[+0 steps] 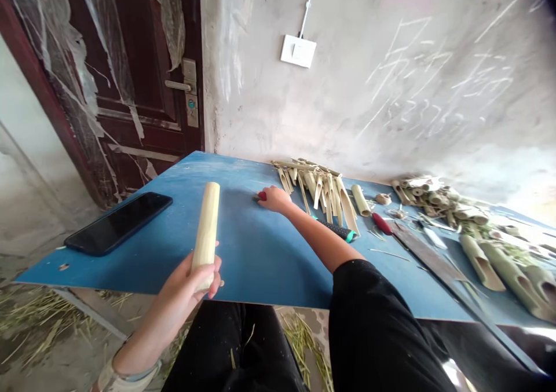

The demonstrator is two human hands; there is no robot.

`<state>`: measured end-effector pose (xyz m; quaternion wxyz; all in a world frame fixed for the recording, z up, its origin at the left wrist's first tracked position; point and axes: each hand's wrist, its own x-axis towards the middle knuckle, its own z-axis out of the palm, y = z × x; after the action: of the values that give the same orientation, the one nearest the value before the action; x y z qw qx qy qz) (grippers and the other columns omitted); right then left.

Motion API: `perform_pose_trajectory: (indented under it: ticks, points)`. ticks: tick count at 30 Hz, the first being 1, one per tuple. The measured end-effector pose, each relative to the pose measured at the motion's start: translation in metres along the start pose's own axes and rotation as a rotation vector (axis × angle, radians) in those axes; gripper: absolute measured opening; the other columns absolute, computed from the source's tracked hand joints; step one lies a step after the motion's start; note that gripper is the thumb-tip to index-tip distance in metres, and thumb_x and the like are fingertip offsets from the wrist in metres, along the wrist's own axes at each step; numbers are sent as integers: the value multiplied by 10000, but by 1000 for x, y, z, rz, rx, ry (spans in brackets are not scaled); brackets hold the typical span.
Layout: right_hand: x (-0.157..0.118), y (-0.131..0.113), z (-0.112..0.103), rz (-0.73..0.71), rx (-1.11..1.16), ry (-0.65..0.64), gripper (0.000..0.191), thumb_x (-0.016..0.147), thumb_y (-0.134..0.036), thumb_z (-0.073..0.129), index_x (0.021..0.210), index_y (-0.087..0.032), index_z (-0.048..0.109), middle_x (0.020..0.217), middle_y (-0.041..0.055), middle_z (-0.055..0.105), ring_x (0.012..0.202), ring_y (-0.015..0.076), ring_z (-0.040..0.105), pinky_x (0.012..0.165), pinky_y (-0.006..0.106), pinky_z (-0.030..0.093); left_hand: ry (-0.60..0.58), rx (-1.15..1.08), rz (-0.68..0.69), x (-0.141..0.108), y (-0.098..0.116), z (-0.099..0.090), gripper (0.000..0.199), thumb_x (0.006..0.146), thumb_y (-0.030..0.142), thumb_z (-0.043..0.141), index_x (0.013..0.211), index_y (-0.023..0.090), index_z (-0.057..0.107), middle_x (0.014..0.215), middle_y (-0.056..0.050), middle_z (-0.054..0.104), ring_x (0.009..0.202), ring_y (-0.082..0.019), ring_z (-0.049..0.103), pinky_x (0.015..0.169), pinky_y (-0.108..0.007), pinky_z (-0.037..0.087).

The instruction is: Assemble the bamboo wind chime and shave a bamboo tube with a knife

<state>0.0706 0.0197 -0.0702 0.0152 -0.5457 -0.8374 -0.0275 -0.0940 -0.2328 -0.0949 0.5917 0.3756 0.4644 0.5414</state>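
Observation:
My left hand (185, 285) is closed around the lower end of a pale, smooth bamboo piece (207, 224), held upright and slightly tilted over the table's front edge. My right hand (274, 199) reaches forward across the blue table (278, 264). Its fingers are closed on a small red-handled tool (262, 195), whose short dark end points left; most of it is hidden by the hand. Just right of that hand lies a pile of split bamboo pieces (325, 192). A black dotted handle with teal ends (336, 229) lies partly behind my right forearm.
A black phone (119, 224) lies at the table's left end. On the right are a red-handled saw (428, 259), a short bamboo tube (360, 200), larger cut bamboo tubes (482, 262) and a heap of bamboo scraps (438, 195). The wall (339, 114) stands behind.

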Motion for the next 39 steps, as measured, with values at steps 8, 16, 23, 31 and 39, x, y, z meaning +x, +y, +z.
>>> perform_pose_trajectory:
  ticks: [8,16,23,31,39]
  points:
    - [-8,63,-1,252,-116,-50,299,857,-113,444,1056,-89,666,1111,194,632,1062,288,580,787,323,445,-36,42,43,0,-2,2,491,831,425,567,1230,216,373,800,18,439,589,-92,438,624,-273,408]
    - [-26,60,-17,197,10,145,303,872,-310,492,1101,-132,579,1110,148,611,934,245,604,699,280,416,-74,146,15,-1,8,10,385,830,396,524,1120,171,406,840,-10,478,570,-112,506,519,-264,405]
    - [-119,-31,-42,-420,284,176,66,854,-234,458,884,-188,493,687,-9,568,538,106,459,529,217,278,-127,199,53,19,14,14,314,811,362,582,977,151,419,625,38,448,548,-86,436,513,-212,381]
    - [-125,-64,-23,-459,151,97,232,879,-405,453,796,-197,512,626,-16,564,494,96,441,488,227,201,-79,213,39,19,18,9,232,787,309,561,881,145,426,550,55,439,498,-72,395,522,-224,409]
    - [-124,-68,-20,-538,70,17,180,879,-341,475,877,-183,562,719,11,640,607,129,576,517,231,253,-81,235,80,21,14,2,271,768,317,565,922,122,459,574,36,482,524,-82,433,512,-214,400]
